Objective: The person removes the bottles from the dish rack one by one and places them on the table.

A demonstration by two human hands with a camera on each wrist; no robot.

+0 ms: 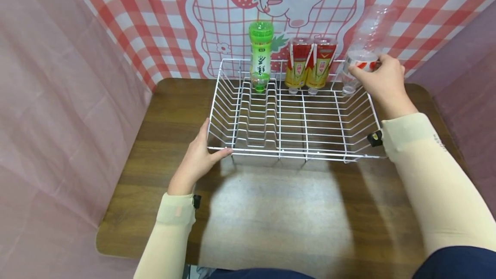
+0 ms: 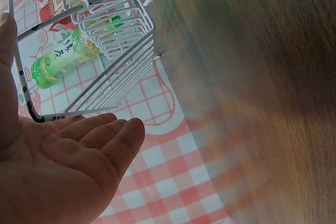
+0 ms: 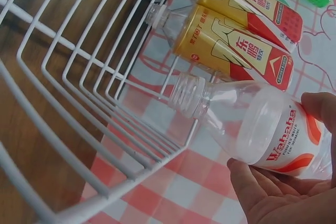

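A clear Wahaha water bottle (image 3: pixel 268 135) with a red and white label is in my right hand (image 1: pixel 383 81); thumb and fingers grip it round the label. It is upside down, its neck inside the back right corner of the white wire dish rack (image 1: pixel 306 154). My left hand (image 1: pixel 196 154) rests at the rack's front left corner, thumb along the front rim and nearly straight fingers against the left side. In the left wrist view the palm of the left hand (image 2: pixel 68 166) faces up beside the rack frame.
Along the rack's back, a green tea bottle (image 1: pixel 261 57) and two red-and-yellow drink bottles (image 1: pixel 298 66) stand upside down. A wooden table (image 1: pixel 271 210) carries the rack. Behind hangs a checkered cloth (image 1: pixel 155 20); pink curtains (image 1: pixel 58 98) flank both sides.
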